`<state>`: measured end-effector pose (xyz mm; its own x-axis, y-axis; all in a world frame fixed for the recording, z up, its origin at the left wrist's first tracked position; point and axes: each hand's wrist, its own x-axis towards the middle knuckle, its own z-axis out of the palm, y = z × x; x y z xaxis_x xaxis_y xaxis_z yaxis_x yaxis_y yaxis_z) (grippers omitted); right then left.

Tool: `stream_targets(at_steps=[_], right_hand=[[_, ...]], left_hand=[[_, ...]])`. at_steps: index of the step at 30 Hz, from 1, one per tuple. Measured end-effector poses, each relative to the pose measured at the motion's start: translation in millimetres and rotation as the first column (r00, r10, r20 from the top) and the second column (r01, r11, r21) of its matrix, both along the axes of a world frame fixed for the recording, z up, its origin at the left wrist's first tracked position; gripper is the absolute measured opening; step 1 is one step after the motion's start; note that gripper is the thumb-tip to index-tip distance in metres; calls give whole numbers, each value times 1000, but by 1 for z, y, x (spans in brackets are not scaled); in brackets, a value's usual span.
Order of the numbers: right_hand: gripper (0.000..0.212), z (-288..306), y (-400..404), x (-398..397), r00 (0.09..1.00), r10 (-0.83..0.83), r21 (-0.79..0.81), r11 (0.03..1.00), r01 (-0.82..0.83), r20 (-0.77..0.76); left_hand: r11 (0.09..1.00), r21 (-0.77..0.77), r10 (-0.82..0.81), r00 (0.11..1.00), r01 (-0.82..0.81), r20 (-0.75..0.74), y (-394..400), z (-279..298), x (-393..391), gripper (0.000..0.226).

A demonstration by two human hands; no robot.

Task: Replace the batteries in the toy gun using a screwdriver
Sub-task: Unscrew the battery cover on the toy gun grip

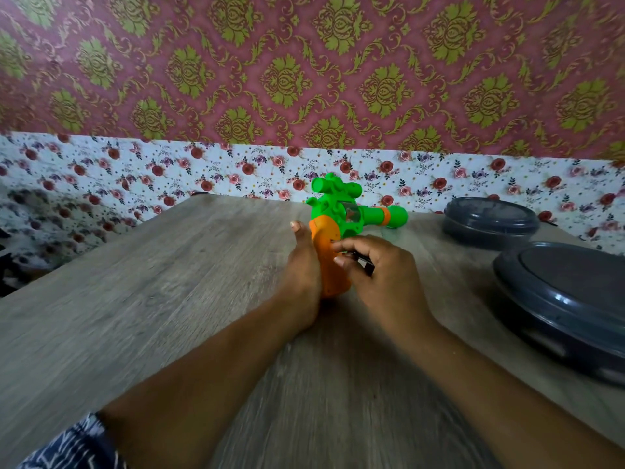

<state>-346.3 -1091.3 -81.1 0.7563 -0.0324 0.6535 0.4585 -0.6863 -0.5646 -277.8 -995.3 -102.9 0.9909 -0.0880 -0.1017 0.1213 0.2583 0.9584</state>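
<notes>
- Showing at the lower left edge is a blue-and-white patterned sleeve, with the left forearm running up from it across the grey wood-grain worktop.
- Left hand lies on the worktop against the left side of the toy gun's orange grip; the thumb points up along the grip's edge, while the other fingers are hidden behind the toy, so whether they wrap it cannot be told.
- Toy gun sits near the middle of the worktop, towards its far edge: orange grip nearest the person, green body above it, and a green barrel with an orange band pointing to the right.
- Right hand touches the right side of the orange grip; its fingers are curled and pinch a small dark object, which is too blurred to identify.
- Two dark grey lidded containers stand at the right, well apart from the toy: a smaller one at the far edge and a larger one nearer, cut off by the frame.
- Behind the worktop, a white floral band runs below pink wallpaper with gold motifs.
</notes>
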Motion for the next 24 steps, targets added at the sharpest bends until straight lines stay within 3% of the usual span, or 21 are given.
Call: stream_targets(at_steps=[4,7,15,24], right_hand=[[26,-1,5,-2,998,-29,-123,992,37,62],[24,-3,6,-2,995,-53,-164,984,66,82],[17,-9,5,4,1000,0,59,998,-1,18],[14,-10,5,4,1000,22,112,993,-19,-18]], left_hand=[[999,-22,-34,996,36,81,-3,3,-10,72],[999,1,-43,990,43,133,-4,3,-14,83],[999,40,-20,993,16,114,-4,5,-15,66],[997,69,-49,988,39,148,-3,8,-19,72]])
